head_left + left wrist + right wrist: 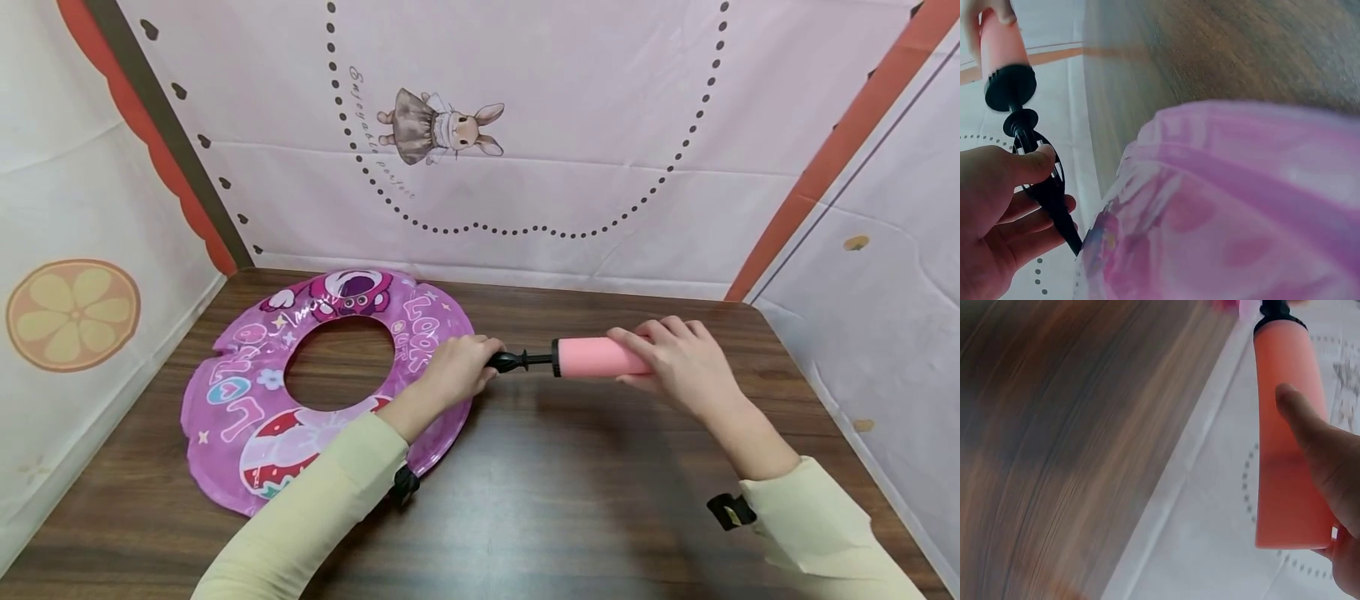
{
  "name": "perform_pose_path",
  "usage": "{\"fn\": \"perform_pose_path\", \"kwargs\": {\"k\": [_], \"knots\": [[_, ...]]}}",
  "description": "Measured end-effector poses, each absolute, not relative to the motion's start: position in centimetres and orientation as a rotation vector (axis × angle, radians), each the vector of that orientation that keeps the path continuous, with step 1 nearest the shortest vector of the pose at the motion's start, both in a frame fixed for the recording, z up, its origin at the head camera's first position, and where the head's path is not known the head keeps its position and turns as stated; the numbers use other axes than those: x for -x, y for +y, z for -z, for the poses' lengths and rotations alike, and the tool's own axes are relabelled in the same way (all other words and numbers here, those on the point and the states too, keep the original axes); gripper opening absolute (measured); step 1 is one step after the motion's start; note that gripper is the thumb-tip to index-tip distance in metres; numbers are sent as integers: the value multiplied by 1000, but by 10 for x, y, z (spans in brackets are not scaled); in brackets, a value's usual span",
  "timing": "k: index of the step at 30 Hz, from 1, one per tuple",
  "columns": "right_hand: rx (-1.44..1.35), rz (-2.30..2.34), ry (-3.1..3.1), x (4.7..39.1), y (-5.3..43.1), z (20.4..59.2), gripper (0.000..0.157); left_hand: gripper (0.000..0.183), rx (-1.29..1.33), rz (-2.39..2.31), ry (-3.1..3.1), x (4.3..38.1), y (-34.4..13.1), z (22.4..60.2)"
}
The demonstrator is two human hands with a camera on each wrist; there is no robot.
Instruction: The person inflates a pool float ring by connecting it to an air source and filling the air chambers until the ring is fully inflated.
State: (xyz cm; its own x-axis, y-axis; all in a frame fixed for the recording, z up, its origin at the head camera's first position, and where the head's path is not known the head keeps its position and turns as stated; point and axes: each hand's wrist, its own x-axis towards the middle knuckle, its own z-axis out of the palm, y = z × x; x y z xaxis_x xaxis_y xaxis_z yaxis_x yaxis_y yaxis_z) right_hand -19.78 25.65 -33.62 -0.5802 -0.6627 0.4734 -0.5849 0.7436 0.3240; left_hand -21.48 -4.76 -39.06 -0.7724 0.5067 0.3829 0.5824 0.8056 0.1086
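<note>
"Who held the pink pump [596, 357]?"
"The right hand [686, 362] gripped it over the table [540, 500]. The left hand [459, 367] gripped its black handle [507, 361]."
"And the purple ring [270, 396] lay on the table!"

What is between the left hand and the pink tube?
The head view shows part of a black handle, then a black rod, between the left hand and the pink tube.

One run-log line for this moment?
left hand: grips black handle | right hand: grips pink pump barrel | purple ring: on table
</note>
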Motion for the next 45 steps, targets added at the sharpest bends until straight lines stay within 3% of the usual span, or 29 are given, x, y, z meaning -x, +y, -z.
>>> {"fn": "perform_pose_path", "kwargs": {"k": [10, 21, 28, 38, 42, 45], "knots": [[-834, 145, -2452, 189, 318, 322, 59, 28, 804, 251, -2648, 216, -54, 398], [-958, 227, -2300, 198, 238, 336, 60, 27, 865, 307, -2599, 213, -40, 394], [-983, 260, -2254, 198, 221, 340, 60, 30, 856, 339, -2593, 213, -42, 396], [-913, 169, -2374, 193, 274, 328, 59, 27, 828, 338, -2646, 217, -43, 392], [-843, 138, -2422, 185, 305, 318, 79, 28, 797, 286, -2658, 218, -44, 392], [-815, 127, -2429, 181, 317, 312, 83, 28, 770, 263, -2656, 218, -45, 391]]}}
